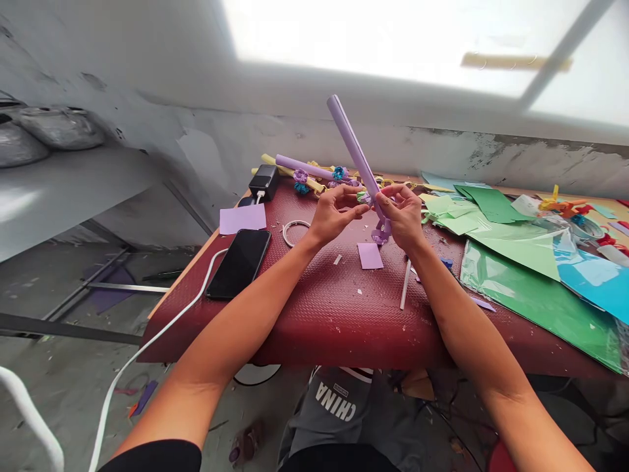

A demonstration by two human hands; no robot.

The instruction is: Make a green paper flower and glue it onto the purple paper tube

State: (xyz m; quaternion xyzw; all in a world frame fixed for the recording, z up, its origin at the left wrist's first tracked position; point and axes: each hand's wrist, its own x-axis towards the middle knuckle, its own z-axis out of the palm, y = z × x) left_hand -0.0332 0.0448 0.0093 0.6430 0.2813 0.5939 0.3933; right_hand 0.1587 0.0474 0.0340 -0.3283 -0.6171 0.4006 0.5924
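Observation:
My right hand (pixel 403 215) is closed around the lower end of a long lilac rolled paper tube (pixel 350 141) that slants up and to the left above the table. A curled lilac paper strip (pixel 381 233) hangs from the tube's bottom under that hand. My left hand (pixel 336 213) is beside it, fingers pinched at a small purple and green paper piece (pixel 364 196) next to the tube. Both hands hover over the dark red table (pixel 324 308).
A black phone (pixel 239 262) with a white cable (pixel 147 347) lies at the left, beside a lilac square sheet (pixel 242 218) and a black charger (pixel 264 181). More rolled tubes with paper flowers (pixel 307 172) lie at the back. Green and blue paper sheets (pixel 535 269) cover the right.

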